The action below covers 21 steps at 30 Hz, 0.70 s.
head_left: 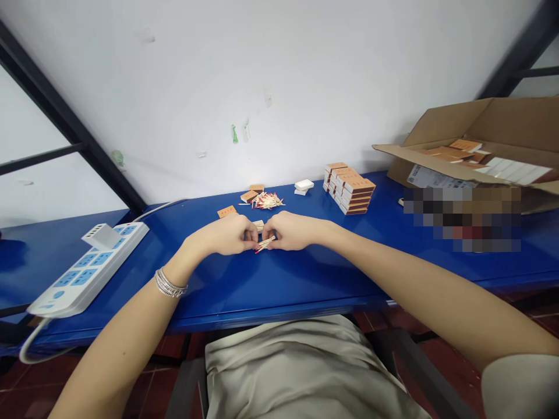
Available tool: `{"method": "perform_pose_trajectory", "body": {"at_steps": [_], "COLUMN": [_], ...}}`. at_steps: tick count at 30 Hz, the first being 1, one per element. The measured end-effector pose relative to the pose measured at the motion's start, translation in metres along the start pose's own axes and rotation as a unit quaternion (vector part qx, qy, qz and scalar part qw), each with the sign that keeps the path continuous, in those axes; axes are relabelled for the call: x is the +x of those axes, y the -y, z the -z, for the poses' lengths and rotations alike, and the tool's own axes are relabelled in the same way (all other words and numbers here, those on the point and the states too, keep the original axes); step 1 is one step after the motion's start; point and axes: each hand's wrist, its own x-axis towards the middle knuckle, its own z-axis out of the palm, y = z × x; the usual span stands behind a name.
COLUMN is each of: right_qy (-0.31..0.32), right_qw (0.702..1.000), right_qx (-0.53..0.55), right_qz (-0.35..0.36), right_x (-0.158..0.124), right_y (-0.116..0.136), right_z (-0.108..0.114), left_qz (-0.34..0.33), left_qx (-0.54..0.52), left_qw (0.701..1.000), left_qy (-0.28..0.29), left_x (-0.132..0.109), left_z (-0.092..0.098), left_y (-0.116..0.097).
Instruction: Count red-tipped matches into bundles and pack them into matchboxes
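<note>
Between my two hands is a small bunch of matches (265, 244), some with red heads at the lower left end. My left hand (238, 234) pinches the bunch from the left, and my right hand (286, 231) has its fingertips closed on the right end. Just behind the fingertips lies a small open tray (259, 226) with matches, partly hidden by my hands. An orange matchbox sleeve (226, 212) rests on the blue table behind my left hand. Farther back is a loose pile of matches (268, 201), with brown matchboxes (250, 196) beside it.
Two white trays (304, 185) sit near the wall. Stacked matchboxes (353, 189) stand right of them. At the right is an open cardboard box (454, 125) holding more matchboxes, with a blurred patch before it. A power strip (89, 270) lies on the blue table (271, 291) at left.
</note>
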Motion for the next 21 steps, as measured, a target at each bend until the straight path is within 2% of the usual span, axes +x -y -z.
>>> {"method": "perform_pose_trajectory", "body": {"at_steps": [3, 7, 15, 21], "right_qy": [-0.009, -0.02, 0.02, 0.003], "right_qw": [1.0, 0.999, 1.0, 1.0], "right_qx": [0.006, 0.015, 0.021, 0.02], "right_qz": [0.014, 0.031, -0.012, 0.007], "right_x": [0.001, 0.003, -0.004, -0.002], "right_y": [-0.002, -0.003, 0.002, 0.0], "right_z": [-0.003, -0.005, 0.009, 0.004], "left_qz": [0.005, -0.021, -0.029, -0.028], "left_qx": [-0.008, -0.03, 0.003, 0.058], "left_qw": [1.0, 0.999, 0.997, 0.997], "left_qy": [-0.009, -0.027, -0.074, -0.044], "left_x": [0.0, 0.004, 0.004, 0.004], "left_z": [0.001, -0.004, -0.006, -0.008], "left_y": [0.0, 0.0, -0.006, -0.006]}}
